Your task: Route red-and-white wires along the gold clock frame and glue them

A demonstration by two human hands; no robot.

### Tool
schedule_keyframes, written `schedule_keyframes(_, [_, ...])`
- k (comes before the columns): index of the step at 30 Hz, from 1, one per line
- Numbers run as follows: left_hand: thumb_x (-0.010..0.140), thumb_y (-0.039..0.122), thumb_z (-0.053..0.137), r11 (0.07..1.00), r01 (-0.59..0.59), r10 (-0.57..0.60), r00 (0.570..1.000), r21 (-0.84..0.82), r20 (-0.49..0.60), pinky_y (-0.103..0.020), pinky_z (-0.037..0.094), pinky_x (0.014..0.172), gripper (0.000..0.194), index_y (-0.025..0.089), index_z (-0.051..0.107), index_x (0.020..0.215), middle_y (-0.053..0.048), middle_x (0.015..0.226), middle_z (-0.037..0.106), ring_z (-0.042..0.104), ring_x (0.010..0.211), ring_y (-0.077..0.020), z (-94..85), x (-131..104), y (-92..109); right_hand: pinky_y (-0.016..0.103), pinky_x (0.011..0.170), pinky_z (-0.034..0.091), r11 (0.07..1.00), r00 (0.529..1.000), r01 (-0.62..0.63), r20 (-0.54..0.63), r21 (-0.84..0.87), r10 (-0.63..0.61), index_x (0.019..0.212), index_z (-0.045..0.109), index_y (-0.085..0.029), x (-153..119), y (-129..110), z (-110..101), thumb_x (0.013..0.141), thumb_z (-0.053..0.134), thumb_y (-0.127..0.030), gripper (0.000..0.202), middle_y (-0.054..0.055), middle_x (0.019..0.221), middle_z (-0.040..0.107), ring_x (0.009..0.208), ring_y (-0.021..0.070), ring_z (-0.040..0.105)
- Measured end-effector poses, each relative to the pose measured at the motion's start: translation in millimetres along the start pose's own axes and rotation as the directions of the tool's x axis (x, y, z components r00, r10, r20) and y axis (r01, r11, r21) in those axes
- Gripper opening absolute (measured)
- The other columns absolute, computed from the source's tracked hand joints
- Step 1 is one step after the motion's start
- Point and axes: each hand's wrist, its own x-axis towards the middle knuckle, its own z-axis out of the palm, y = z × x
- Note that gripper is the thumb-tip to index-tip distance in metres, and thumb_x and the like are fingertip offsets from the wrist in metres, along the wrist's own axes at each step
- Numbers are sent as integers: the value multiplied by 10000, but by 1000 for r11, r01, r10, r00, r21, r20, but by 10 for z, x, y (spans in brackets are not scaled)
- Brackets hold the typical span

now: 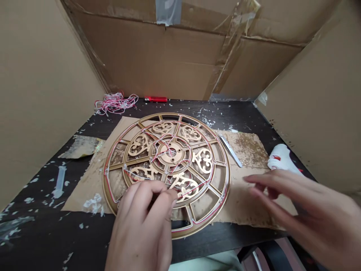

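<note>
A round gold-coloured openwork frame (184, 152) with spokes and scroll ornaments lies flat on a cardboard sheet (84, 188). Thin red and white wires (194, 189) run along its rings and spokes and cross over its centre hub. My left hand (146, 222) rests over the frame's near edge. Its thumb and fingers are pinched together at a red wire that comes out from the fingertips; the grip itself is partly hidden. Off to the right, my right hand (307, 210) hovers above the cardboard, slightly blurred, with thumb and fingers apart and nothing between them.
Metal tweezers (230, 150) lie right of the frame. Beyond my right hand is a white tool with red parts (282, 158), perhaps a glue gun. A wire bundle (116, 102) and red lighter (155, 99) lie at the back. Cardboard walls (169, 60) enclose the dark table.
</note>
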Motion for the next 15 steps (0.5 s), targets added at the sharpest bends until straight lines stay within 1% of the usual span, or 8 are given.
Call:
schedule_keyframes(1, [813,18,447,1000,-3,3,1000,-11,-4,-231,386,793,246,179,551,968,-17,955,476,448,893,-105,-16,-13,-8,228,711,468,994,995,80,57,77,-84,1048,593,-261,88,-147,18,941,504,-329,155,3,949,627,843,125,593])
schedule_keyframes(2, [819,24,453,1000,0,-1,1000,-22,-10,-224,387,797,239,179,553,970,-17,956,475,452,904,-101,-30,-24,-15,228,688,461,986,990,116,70,121,-125,1010,594,-245,173,-270,37,944,505,-266,113,1,904,619,799,117,585])
schedule_keyframes(4, [828,38,464,999,6,-7,1000,-33,-14,-224,391,805,221,179,557,969,-19,954,477,458,914,-99,-48,-39,-24,235,631,442,964,975,198,68,177,-213,1020,590,-211,318,-441,80,942,495,-207,123,-6,809,597,711,111,557])
schedule_keyframes(6, [825,37,461,999,-3,2,1000,-34,-17,-229,397,797,217,183,561,950,-17,935,488,462,900,-99,-53,-37,-28,248,606,431,947,957,286,13,147,-291,1028,596,-172,421,-532,134,943,483,-181,142,8,802,598,692,122,548])
schedule_keyframes(8, [819,42,454,999,-31,30,999,-27,-11,-232,414,765,217,195,566,924,-9,892,515,476,853,-98,-48,-20,-28,264,574,409,928,933,358,7,102,-361,1004,612,-144,486,-574,199,948,454,-162,169,19,787,587,657,134,524])
schedule_keyframes(10, [830,90,454,999,-46,45,999,-14,-11,-243,444,723,192,217,578,903,-1,844,551,504,806,-107,-36,1,-27,274,528,366,912,914,398,48,94,-404,909,629,-136,524,-589,268,946,427,-136,205,18,742,554,608,137,474])
schedule_keyframes(13, [856,249,473,999,-43,44,998,23,-40,-282,492,707,137,249,608,885,-3,795,596,557,779,-139,-10,18,-26,269,512,343,895,895,429,74,126,-440,826,630,-137,548,-581,353,945,412,-135,248,25,730,532,612,141,448])
schedule_keyframes(15, [857,339,482,998,-44,47,997,52,-62,-307,512,732,165,257,624,876,-7,773,611,581,775,-154,10,19,-26,261,537,368,879,885,447,57,168,-462,875,643,-134,550,-559,383,948,408,-140,247,38,765,553,647,144,466])
